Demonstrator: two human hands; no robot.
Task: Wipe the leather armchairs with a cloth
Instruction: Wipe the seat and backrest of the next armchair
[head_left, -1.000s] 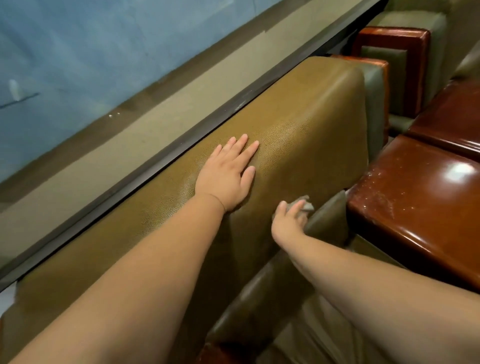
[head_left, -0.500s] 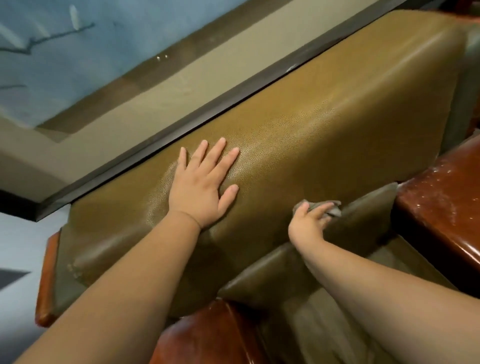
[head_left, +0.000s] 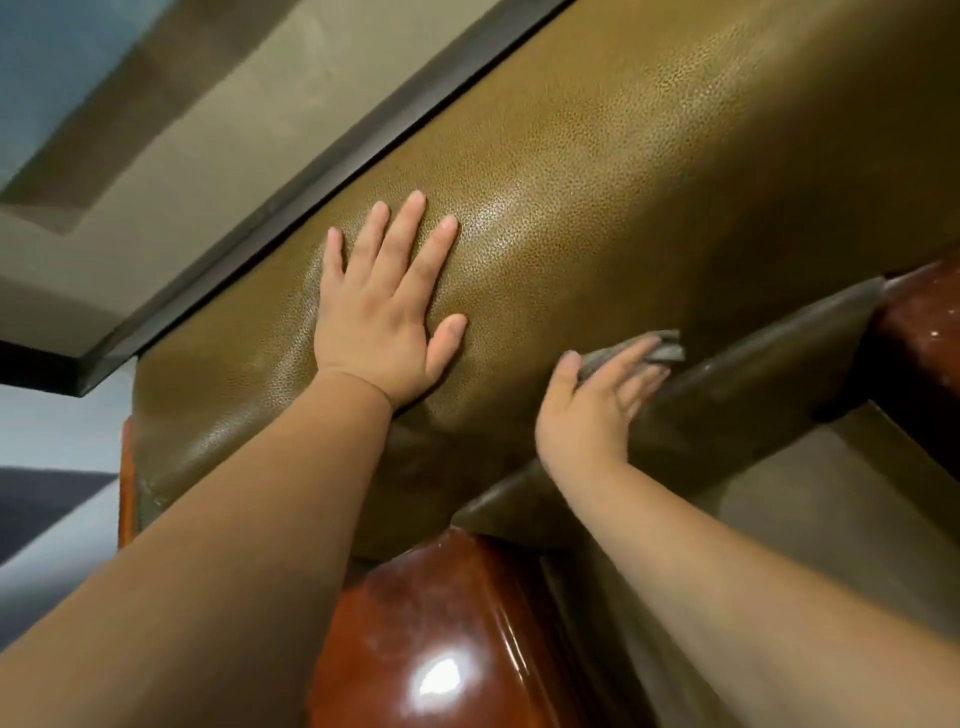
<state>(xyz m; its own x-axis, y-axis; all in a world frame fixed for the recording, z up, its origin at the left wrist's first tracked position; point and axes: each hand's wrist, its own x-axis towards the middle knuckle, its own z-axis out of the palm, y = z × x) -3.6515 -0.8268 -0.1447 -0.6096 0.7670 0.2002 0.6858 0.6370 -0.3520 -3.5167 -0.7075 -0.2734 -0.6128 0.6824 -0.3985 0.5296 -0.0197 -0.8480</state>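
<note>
Two hands work the armchair (head_left: 649, 171): the right hand (head_left: 589, 415) pinches a grey cloth (head_left: 636, 351) between thumb and fingers, pressing it into the crease where the olive backrest meets the darker seat cushion (head_left: 753, 374). Just to its left, the left hand (head_left: 387, 317) lies flat and spread on the backrest, holding nothing. A glossy wooden armrest (head_left: 431, 639) sits nearer, below both forearms.

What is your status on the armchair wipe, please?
Left hand flat on the armchair backrest. Right hand holding the grey cloth at the backrest's base. Nothing in the way.
</note>
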